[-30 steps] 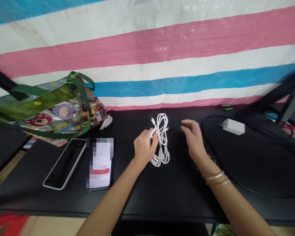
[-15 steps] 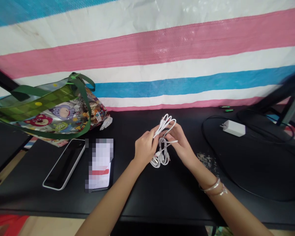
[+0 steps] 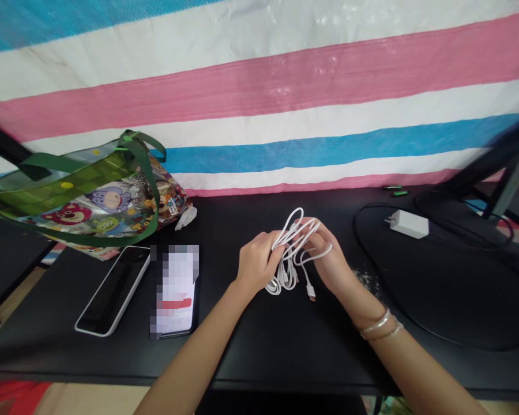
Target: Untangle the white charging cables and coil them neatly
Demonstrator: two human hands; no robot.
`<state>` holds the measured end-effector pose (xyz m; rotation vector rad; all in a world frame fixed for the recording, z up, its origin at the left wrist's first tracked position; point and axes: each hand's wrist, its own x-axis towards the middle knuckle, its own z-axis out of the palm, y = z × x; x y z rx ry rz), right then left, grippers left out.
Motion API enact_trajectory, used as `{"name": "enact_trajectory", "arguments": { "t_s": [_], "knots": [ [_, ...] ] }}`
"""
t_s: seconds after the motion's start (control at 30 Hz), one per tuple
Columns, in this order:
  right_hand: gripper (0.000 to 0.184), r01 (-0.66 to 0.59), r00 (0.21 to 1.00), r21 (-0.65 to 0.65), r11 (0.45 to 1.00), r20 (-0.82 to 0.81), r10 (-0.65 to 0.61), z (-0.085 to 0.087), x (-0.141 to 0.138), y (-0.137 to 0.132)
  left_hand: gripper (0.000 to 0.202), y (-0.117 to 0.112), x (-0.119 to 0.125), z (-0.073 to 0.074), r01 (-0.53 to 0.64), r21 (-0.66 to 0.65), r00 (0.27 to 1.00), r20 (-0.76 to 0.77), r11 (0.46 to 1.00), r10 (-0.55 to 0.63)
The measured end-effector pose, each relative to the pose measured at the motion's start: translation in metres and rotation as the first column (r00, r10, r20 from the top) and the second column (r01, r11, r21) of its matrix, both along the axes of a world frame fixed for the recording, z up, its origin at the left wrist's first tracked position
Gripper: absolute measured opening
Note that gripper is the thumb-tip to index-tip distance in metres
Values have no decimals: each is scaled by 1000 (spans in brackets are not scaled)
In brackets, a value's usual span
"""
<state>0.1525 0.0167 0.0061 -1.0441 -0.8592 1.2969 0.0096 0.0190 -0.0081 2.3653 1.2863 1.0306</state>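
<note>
Desk [image 3: 259, 357]: black, and we are working over its middle.
Bag [image 3: 90, 199]: far left, well apart from our hands.
White-edged phone [image 3: 112, 291]: on the left, near the bag, lying slantwise.
Lit phone [image 3: 176, 305]: just right of that one, screen up.
Right hand [image 3: 328, 259]: a second ago it stood apart from the loops; now we have it in among them, reaching in from the near right, fingers curled with strands across them. Whether they pinch a strand we cannot tell.
Left hand [image 3: 257, 262]: from the near left, its back towards us, narrow, thumb and fingers pinching the loops much as they did a second ago.
Cable [image 3: 289, 235]: white, at the desk's middle, between our hands. Its far loops, upright and bunched earlier, now fan out to the right; the near coils remain gathered. We judge it partly loosened.
Adapter [image 3: 409, 224]: far right, untouched.
Plug [image 3: 312, 293]: now dangles on the near side, just left of our right hand, so one end looks free of the bunch.
</note>
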Motion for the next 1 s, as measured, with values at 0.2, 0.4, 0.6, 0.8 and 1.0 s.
{"name": "enact_trajectory", "arguments": {
  "t_s": [0.2, 0.4, 0.6, 0.8, 1.0],
  "knots": [
    [18, -37, 991, -44, 998, -128, 31, 3, 0, 1, 35, 0, 1, 3, 74, 12, 995, 68, 997, -74],
    [19, -81, 952, -46, 996, -298, 64, 3, 5, 5, 25, 1, 3, -2, 85, -60, 991, 111, 995, -78],
    [12, -155, 848, -120, 981, -526, 70, 0, 9, 6, 27, 2, 3, 0, 140, -187, 942, 328, 972, -73],
    [13, -173, 706, -131, 976, -708, 30, 12, 11, 2, 32, 5, 3, 2, 232, -287, 828, 560, 929, -33],
    [13, -165, 705, -146, 976, -709, 13, 17, 8, 0, 30, 4, 2, 4, 193, -173, 864, 497, 966, -84]
  ]
}}
